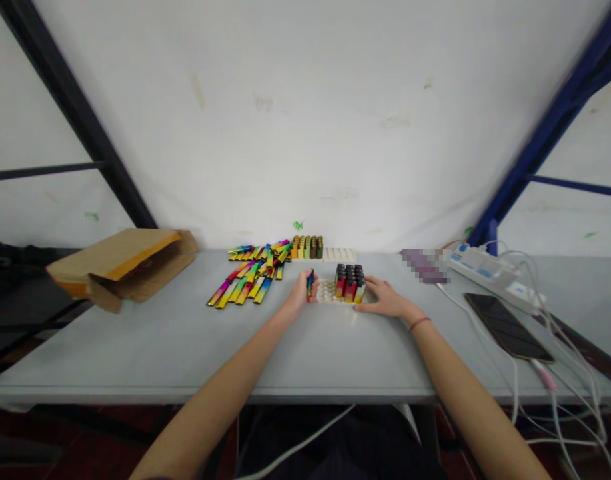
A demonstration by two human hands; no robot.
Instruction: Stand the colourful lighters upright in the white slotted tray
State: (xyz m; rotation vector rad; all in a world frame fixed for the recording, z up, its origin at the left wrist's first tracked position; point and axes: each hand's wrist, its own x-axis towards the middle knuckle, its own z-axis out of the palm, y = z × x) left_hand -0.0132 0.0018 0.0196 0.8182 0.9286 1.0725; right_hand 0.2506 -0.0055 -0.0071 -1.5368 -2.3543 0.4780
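Note:
My left hand (302, 291) is closed around a lighter (310, 283), upright with a dark top, at the left end of a white slotted tray (325, 292). On the tray's right part stand several upright lighters (350, 285) with black tops and red, yellow and pale bodies. My right hand (384, 298) lies at the tray's right end, thumb and fingers spread beside the lighters and tray; whether it presses on them I cannot tell. Left of my left hand lies a loose pile of shiny rainbow-coloured metallic pieces (250, 280), shaped like lighter casings.
Behind stand a filled tray of upright green, yellow and orange lighters (308, 248) and another white tray (340, 255). An open cardboard box (120, 263) lies left. On the right are a phone (508, 325), a pixelated purple object (425, 267), a power strip (500, 275) and white cables.

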